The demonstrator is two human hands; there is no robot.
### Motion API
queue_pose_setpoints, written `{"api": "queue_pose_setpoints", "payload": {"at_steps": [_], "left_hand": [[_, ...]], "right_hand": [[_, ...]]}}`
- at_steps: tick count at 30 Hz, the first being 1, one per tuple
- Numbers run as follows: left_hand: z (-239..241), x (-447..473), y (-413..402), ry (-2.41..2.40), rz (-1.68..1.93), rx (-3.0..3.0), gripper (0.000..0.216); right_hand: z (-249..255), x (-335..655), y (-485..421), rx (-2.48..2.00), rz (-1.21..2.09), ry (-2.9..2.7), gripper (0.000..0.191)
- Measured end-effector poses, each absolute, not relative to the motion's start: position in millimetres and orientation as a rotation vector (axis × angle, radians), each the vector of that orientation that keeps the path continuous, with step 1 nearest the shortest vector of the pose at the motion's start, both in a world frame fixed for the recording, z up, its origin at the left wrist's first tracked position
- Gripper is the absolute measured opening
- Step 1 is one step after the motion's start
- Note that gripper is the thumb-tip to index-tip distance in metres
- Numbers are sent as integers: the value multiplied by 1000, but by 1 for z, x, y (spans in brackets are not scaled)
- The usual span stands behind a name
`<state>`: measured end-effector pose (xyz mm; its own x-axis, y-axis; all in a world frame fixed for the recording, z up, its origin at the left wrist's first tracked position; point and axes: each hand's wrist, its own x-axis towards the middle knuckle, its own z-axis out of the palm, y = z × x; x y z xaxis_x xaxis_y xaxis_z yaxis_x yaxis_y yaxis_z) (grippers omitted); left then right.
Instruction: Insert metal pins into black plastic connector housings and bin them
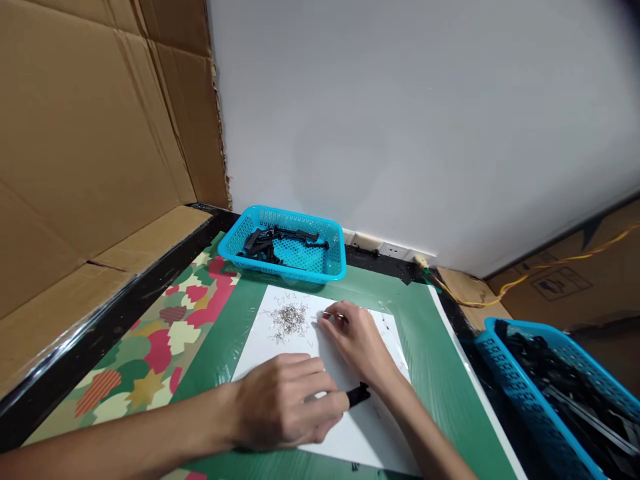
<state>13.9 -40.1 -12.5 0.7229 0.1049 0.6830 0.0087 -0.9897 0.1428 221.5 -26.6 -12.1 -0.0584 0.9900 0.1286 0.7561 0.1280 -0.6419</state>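
Note:
My left hand (295, 401) is closed around a slim black plastic part (357, 396), whose end sticks out past the fingers to the right. Above and to the right of it, my right hand (356, 337) pinches a thin shiny metal piece (327, 313), too small to make out its kind. Both hands are over a white sheet (373, 437). Just left of my right fingertips lies a loose pile of small, thin metal pieces (290, 320), with several scattered around it.
Behind the sheet stands a blue basket (341, 257) with black plastic parts. Another blue basket (510, 363), full of dark parts, is at the right. A green mat (450, 373) covers the table. Cardboard (90, 147) rises at the left; a yellow cable (550, 269) runs along the right.

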Motion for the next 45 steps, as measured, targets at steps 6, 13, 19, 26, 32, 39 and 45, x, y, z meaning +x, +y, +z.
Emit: {"api": "queue_pose_setpoints", "payload": {"at_steps": [6,13,19,26,32,39,45], "left_hand": [[-11,8,-41,160,1095,2729,19],[-12,7,-40,363,1232,2402,21],[-7,5,-35,704,1227,2165,19],[-4,9,-25,905,987,1844,6],[-1,10,-25,779,825,1856,18],[7,7,-30,724,757,1882,25],[4,6,-32,667,815,2004,21]], "right_hand": [[-10,207,-16,-1648,581,-1883,7],[-8,211,-13,-1549,708,-1912,6],[13,239,-24,-1434,810,-1777,20],[23,245,-48,-1255,1013,-1608,26],[23,223,-58,-1155,1074,-1538,18],[25,221,-61,-1138,1076,-1512,19],[31,221,-63,-1106,1204,-1507,23]]}}
